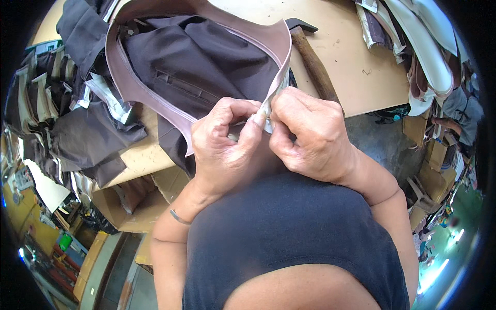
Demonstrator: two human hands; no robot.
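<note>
A handbag piece with a smooth mauve leather band around dark brown lining cloth lies on the table in front of me. My left hand pinches the near right end of the band between thumb and forefinger. Right beside it, my right hand is closed, its thumb and bent forefinger pressed at the same edge. Pale material shows between the two hands. Whether a small thing sits in the right fingers is hidden. A zippered pocket slit shows in the lining.
A hammer with a wooden handle lies right of the bag on the tan tabletop. Dark cloth pieces overlap the table's left edge. White and brown strips hang at the far right. Below the table, an open cardboard box stands at left.
</note>
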